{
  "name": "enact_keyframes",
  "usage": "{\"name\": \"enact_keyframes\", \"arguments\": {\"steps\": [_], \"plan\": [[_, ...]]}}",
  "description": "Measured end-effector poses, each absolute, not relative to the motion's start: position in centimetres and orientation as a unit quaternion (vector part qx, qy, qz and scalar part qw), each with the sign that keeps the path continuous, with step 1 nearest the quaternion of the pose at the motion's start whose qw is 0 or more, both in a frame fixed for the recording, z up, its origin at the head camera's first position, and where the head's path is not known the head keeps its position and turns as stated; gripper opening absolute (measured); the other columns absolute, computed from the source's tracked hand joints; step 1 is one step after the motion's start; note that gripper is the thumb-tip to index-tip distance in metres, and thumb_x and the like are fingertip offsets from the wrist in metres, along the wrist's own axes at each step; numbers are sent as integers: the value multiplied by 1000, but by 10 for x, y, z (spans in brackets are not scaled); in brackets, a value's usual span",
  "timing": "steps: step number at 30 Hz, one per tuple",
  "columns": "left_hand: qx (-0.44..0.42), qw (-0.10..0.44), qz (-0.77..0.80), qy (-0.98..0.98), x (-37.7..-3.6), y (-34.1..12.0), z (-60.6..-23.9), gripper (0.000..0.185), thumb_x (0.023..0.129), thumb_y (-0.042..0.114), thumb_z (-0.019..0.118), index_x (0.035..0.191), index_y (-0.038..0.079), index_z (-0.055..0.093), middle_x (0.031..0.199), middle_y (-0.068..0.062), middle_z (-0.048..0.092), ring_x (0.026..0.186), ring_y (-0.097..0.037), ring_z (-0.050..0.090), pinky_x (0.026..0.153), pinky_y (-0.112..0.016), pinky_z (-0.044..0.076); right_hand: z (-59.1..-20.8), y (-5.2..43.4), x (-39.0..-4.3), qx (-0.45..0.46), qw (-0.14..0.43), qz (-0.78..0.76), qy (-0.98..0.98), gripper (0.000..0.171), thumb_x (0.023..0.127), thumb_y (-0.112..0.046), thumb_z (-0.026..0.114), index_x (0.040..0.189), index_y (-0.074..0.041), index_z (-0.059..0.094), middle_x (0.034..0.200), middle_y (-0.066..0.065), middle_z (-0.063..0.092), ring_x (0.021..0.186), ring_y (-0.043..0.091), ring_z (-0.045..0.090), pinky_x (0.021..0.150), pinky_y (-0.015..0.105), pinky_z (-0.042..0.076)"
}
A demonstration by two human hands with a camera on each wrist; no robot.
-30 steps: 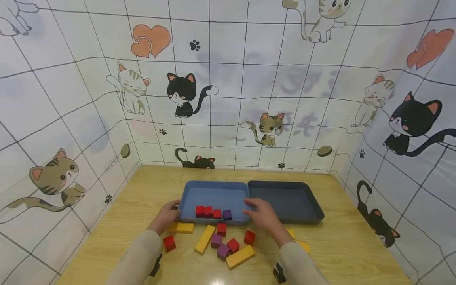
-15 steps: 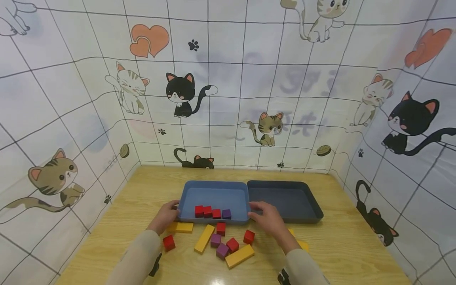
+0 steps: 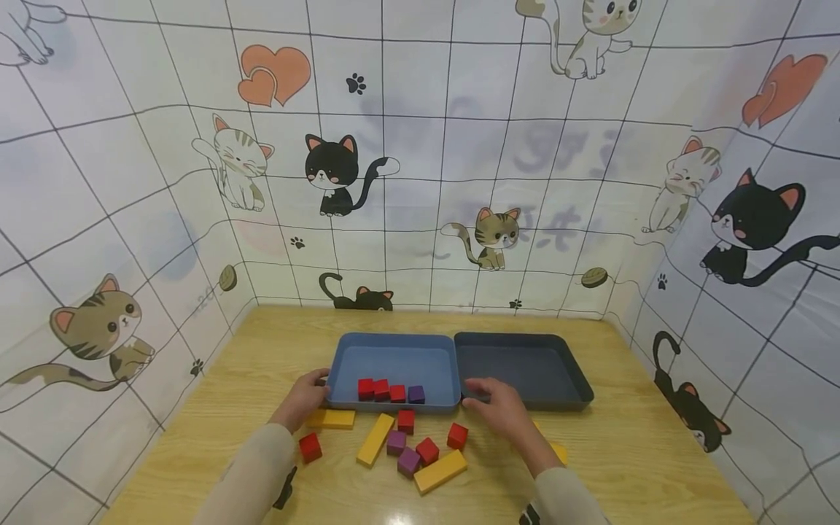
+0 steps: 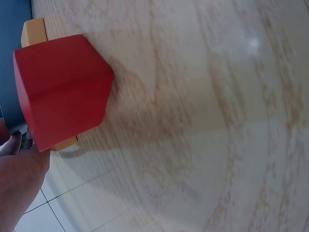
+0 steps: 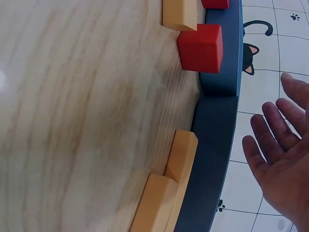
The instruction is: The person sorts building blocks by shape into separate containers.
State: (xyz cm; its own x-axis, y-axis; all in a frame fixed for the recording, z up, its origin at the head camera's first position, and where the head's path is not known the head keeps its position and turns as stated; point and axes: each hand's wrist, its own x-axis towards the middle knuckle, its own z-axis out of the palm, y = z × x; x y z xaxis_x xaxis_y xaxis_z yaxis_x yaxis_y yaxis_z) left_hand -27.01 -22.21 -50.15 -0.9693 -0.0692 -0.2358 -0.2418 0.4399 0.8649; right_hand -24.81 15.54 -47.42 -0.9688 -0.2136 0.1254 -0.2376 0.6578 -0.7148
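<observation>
My left hand point(image 3: 303, 399) rests its fingers against the left end of a blue tray point(image 3: 394, 357). In the left wrist view, the fingers point(image 4: 14, 142) meet the tray's corner, partly behind a large red cube point(image 4: 65, 89). Inside the tray, along its near side, sit several red cubes point(image 3: 365, 389) and a purple cube point(image 3: 416, 394). My right hand point(image 3: 502, 410) hovers with nothing in it over the near-left part of a dark grey tray point(image 3: 525, 357). The right wrist view shows that hand point(image 5: 285, 159) spread, with its palm visible.
Before the trays lie loose red cubes point(image 3: 457, 436), purple cubes point(image 3: 408, 461) and yellow blocks point(image 3: 441, 472). More yellow blocks point(image 5: 181, 154) lie by the dark tray, partly behind my right arm. Cat-printed sheeting point(image 3: 420, 182) stands behind the wooden table point(image 3: 282, 328).
My right hand has moved off the blue tray's right side, rightward to the dark tray. My left hand stays at the blue tray's left end, and the blocks keep their places.
</observation>
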Motion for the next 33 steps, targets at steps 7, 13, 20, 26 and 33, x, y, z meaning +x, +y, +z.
{"name": "enact_keyframes", "arguments": {"steps": [7, 13, 20, 26, 33], "plan": [[-93, 85, 520, 845, -270, -222, -503, 47, 101, 1, 42, 147, -7, 37, 138, -32, 47, 120, -41, 50, 104, -56, 40, -481, 158, -239, 117, 10, 409, -905, 39, 88, -19, 75, 124, -4, 68, 119, 9, 68, 109, 30, 63, 94, 48, 50], [-88, 81, 521, 845, -271, -222, -503, 47, 101, 1, 42, 147, -7, 38, 138, -32, 47, 121, -41, 51, 104, -56, 40, -484, 159, -231, 94, -20, 423, -901, 37, 90, -21, 73, 124, -7, 68, 120, 7, 67, 109, 28, 62, 92, 48, 51], [-78, 82, 519, 847, -270, -224, -505, 47, 100, 1, 42, 146, -9, 37, 137, -33, 47, 119, -41, 51, 103, -55, 41, -490, 160, -221, 97, -28, 411, -906, 36, 90, -19, 73, 124, -6, 68, 118, 7, 68, 108, 28, 61, 93, 49, 50], [-74, 73, 527, 844, -271, -224, -506, 47, 100, -1, 42, 145, -11, 38, 133, -33, 50, 117, -41, 53, 99, -53, 45, -498, 163, -216, 110, -26, 417, -902, 39, 88, -21, 75, 122, -2, 68, 116, 10, 68, 106, 30, 62, 90, 49, 52], [-67, 67, 531, 842, -271, -224, -506, 46, 99, -2, 43, 144, -12, 38, 131, -33, 51, 115, -40, 55, 96, -52, 47, -505, 164, -213, 116, -48, 429, -894, 44, 88, -24, 75, 124, -1, 67, 118, 13, 67, 107, 33, 62, 91, 51, 51]]}}
